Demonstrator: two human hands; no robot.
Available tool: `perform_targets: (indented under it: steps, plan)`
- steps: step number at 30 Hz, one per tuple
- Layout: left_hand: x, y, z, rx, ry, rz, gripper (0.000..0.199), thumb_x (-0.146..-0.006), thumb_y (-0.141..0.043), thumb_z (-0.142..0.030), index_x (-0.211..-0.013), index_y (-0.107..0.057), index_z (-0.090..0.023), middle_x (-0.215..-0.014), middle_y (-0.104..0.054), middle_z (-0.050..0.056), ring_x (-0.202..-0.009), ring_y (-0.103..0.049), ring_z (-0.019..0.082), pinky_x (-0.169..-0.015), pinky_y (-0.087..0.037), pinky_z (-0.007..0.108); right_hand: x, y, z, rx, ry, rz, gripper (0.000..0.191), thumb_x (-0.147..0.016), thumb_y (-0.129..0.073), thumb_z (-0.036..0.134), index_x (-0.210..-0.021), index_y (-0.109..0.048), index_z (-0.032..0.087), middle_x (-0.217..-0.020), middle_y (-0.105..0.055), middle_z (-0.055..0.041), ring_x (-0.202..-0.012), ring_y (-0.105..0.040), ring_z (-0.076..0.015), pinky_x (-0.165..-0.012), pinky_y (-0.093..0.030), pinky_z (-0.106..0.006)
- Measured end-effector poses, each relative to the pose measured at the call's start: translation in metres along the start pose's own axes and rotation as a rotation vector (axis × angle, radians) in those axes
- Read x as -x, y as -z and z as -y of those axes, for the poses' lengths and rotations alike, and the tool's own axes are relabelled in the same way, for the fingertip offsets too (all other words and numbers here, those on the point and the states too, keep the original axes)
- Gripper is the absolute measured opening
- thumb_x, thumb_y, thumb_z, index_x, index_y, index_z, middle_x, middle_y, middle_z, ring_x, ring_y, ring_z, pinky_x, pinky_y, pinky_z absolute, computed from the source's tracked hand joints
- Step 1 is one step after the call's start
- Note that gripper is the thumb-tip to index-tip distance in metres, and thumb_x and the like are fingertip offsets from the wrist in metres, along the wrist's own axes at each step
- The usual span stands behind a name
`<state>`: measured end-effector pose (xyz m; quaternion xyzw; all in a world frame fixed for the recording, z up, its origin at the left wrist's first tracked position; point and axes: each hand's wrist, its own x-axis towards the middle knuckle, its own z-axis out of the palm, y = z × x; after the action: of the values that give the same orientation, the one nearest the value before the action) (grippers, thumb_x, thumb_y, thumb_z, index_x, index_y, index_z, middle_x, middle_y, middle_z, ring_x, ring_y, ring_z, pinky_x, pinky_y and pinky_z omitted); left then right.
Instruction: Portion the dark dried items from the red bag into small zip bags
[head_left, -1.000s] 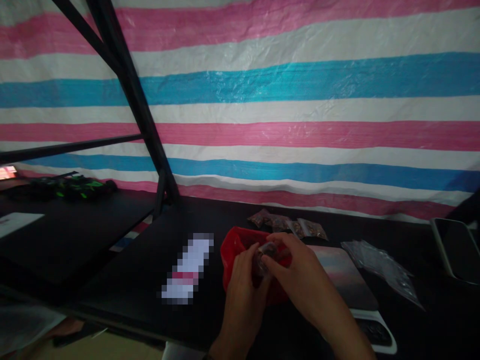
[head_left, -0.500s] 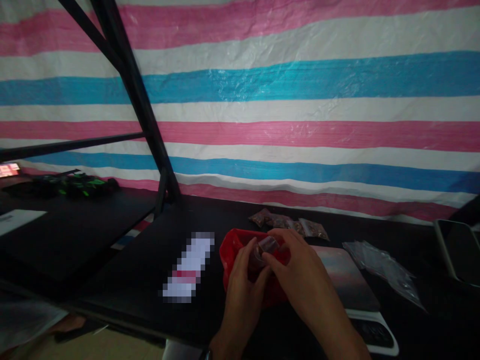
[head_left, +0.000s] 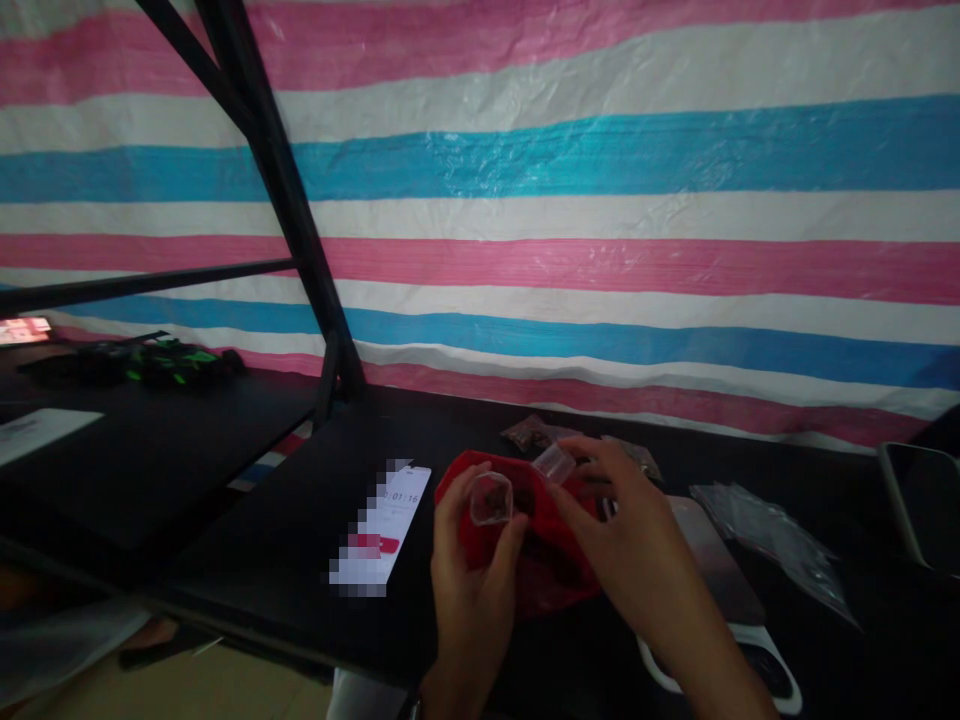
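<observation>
- Our left hand [head_left: 469, 570] pinches a small clear cup [head_left: 490, 499] with dark bits inside, over the red bag [head_left: 559, 570].
- Our right hand [head_left: 634, 545] pinches the clear lid [head_left: 553, 463], just apart from the cup.
- The black table [head_left: 247, 540] lies open leftward to its near edge; a scale [head_left: 716, 570] sits close on the right.

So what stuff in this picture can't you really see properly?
- Phone on the black table, head view: part of its screen is pixelated.
- Dark bits in the small clear cup held by the left hand: too small and dim to name.
- Red bag: partly hidden behind both hands.
- Scale: the right hand covers its near side.
- Tablet: cut off by the right edge.
</observation>
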<state>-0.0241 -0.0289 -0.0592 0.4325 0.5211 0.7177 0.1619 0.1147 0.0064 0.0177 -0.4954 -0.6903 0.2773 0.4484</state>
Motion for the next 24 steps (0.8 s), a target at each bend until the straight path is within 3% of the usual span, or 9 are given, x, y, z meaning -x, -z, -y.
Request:
perform_targets:
  steps: [4, 7, 11, 13, 16, 21, 24]
  plan:
    - [-0.003, 0.012, -0.003, 0.010, -0.011, -0.059, 0.045, -0.091, -0.079, -0.044, -0.132, -0.066, -0.029, -0.135, -0.071, 0.007, -0.120, -0.071, 0.025, -0.104, -0.056, 0.039, 0.005, 0.001, -0.009, 0.106, -0.044, 0.269, 0.037, -0.087, -0.070, 0.014, -0.119, -0.075, 0.031, -0.124, -0.077, -0.0037, -0.117, -0.071, -0.0268, -0.106, -0.052, -0.042]
    - [-0.006, 0.017, -0.009, 0.019, 0.066, -0.144, 0.049, -0.091, -0.076, -0.057, -0.128, -0.068, -0.026, -0.126, -0.074, 0.008, -0.114, -0.072, 0.025, -0.102, -0.056, 0.039, 0.006, -0.003, -0.012, 0.294, -0.053, 0.352, 0.041, -0.082, -0.072, 0.006, -0.116, -0.077, 0.029, -0.126, -0.077, -0.0052, -0.122, -0.069, -0.0304, -0.108, -0.049, -0.045]
    - [-0.001, 0.019, -0.016, -0.043, 0.302, -0.069, 0.058, -0.084, -0.075, -0.068, -0.119, -0.071, -0.022, -0.109, -0.078, 0.009, -0.096, -0.075, 0.027, -0.085, -0.061, 0.040, 0.001, -0.015, -0.018, 0.515, -0.081, 0.348, 0.036, -0.087, -0.070, 0.008, -0.118, -0.076, 0.026, -0.129, -0.075, -0.0099, -0.124, -0.067, -0.0351, -0.106, -0.049, -0.048]
    - [0.001, 0.020, -0.015, -0.128, 0.371, -0.023, 0.062, -0.082, -0.074, -0.071, -0.118, -0.072, -0.021, -0.110, -0.077, 0.011, -0.099, -0.074, 0.031, -0.088, -0.060, 0.046, -0.003, -0.024, -0.021, 0.557, -0.095, 0.315, 0.033, -0.091, -0.067, 0.010, -0.121, -0.074, 0.024, -0.129, -0.073, -0.0109, -0.125, -0.066, -0.0346, -0.105, -0.050, -0.046]
    - [0.001, 0.022, -0.007, -0.249, 0.365, 0.006, 0.062, -0.080, -0.074, -0.071, -0.115, -0.074, -0.020, -0.113, -0.076, 0.013, -0.107, -0.071, 0.034, -0.098, -0.055, 0.053, -0.007, -0.038, -0.022, 0.548, -0.108, 0.255, 0.026, -0.097, -0.062, 0.012, -0.119, -0.072, 0.020, -0.130, -0.071, -0.0127, -0.123, -0.067, -0.0325, -0.104, -0.050, -0.044]
    - [-0.009, 0.026, -0.002, -0.011, 0.462, 0.056, 0.059, -0.081, -0.074, -0.071, -0.108, -0.074, -0.018, -0.100, -0.079, 0.010, -0.094, -0.075, 0.030, -0.085, -0.061, 0.043, -0.010, -0.058, -0.019, 0.481, -0.167, 0.231, 0.019, -0.100, -0.060, 0.018, -0.112, -0.074, 0.021, -0.123, -0.074, -0.0126, -0.117, -0.070, -0.0313, -0.101, -0.051, -0.042]
    - [-0.015, 0.028, 0.000, 0.101, 0.510, 0.029, 0.061, -0.078, -0.079, -0.070, -0.108, -0.075, -0.017, -0.101, -0.080, 0.009, -0.095, -0.076, 0.028, -0.088, -0.061, 0.042, -0.010, -0.066, -0.018, 0.408, -0.151, 0.254, 0.017, -0.098, -0.063, 0.020, -0.108, -0.077, 0.020, -0.118, -0.077, -0.0135, -0.115, -0.071, -0.0320, -0.101, -0.051, -0.042]
